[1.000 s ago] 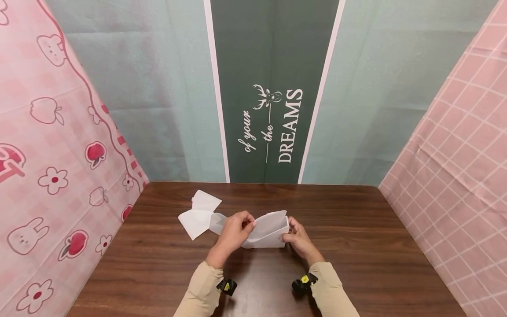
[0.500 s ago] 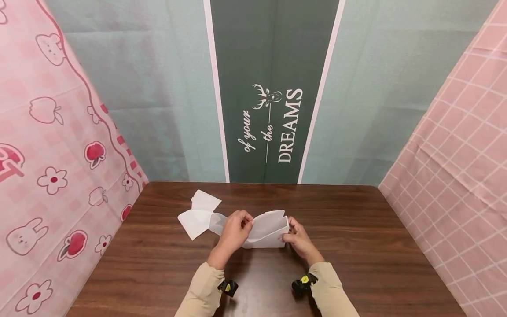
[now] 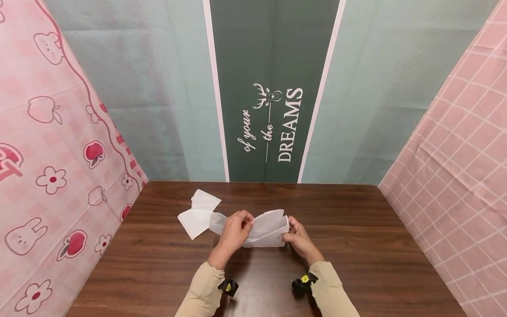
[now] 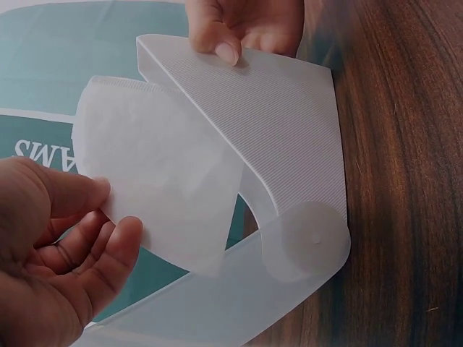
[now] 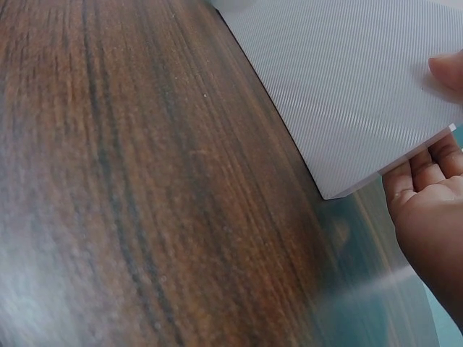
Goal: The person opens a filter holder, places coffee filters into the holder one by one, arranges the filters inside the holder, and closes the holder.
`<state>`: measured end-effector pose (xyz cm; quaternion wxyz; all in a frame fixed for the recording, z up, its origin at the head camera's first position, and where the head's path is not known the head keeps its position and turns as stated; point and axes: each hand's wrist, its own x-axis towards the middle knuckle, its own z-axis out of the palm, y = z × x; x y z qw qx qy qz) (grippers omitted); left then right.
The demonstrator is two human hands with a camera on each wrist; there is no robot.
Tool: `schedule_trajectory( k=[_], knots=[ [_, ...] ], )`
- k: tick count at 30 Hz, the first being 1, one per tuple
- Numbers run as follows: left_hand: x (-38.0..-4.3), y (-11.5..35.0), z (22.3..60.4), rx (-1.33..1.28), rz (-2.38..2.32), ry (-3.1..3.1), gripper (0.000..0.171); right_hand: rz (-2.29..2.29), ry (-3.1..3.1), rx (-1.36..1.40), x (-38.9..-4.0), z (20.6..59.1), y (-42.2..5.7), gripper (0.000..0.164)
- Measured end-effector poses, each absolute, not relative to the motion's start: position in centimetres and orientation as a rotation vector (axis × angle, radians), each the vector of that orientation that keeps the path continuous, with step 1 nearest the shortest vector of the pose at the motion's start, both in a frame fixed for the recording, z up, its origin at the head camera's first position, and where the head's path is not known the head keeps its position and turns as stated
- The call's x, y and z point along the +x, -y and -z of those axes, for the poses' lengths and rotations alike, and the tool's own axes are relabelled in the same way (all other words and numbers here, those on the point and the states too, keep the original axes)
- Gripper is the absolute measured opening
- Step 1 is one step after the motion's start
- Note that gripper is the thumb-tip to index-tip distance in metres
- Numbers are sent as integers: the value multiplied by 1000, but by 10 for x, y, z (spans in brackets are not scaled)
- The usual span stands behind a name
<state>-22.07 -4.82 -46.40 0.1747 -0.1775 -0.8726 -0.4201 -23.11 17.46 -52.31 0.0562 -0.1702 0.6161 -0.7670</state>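
White paper filter (image 4: 163, 166) pinched in left hand (image 3: 234, 231), right hand (image 3: 299, 238) gripping ribbed case (image 4: 268, 108); probably mid-loading, next needs a gentle tuck.

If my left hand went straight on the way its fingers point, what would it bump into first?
Past the white paper it pinches, your left hand would probably meet the ribbed white case, though depth is unclear.
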Motion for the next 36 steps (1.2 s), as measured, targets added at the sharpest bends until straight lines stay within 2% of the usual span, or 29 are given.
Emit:
schedule_trajectory(
  k=[10, 16, 30, 36],
  knots=[
    [-221, 46, 469, -511, 1158, 2458, 12, 2325, -1867, -510, -230, 523, -176, 39],
    [-221, 45, 469, -503, 1122, 2485, 10, 2307, -1881, -526, -230, 523, -177, 40],
    [-225, 42, 471, -470, 1041, 2563, 13, 2303, -1908, -468, -228, 520, -174, 30],
    [-225, 39, 470, -469, 994, 2607, 12, 2304, -1896, -474, -228, 520, -174, 34]
  ],
)
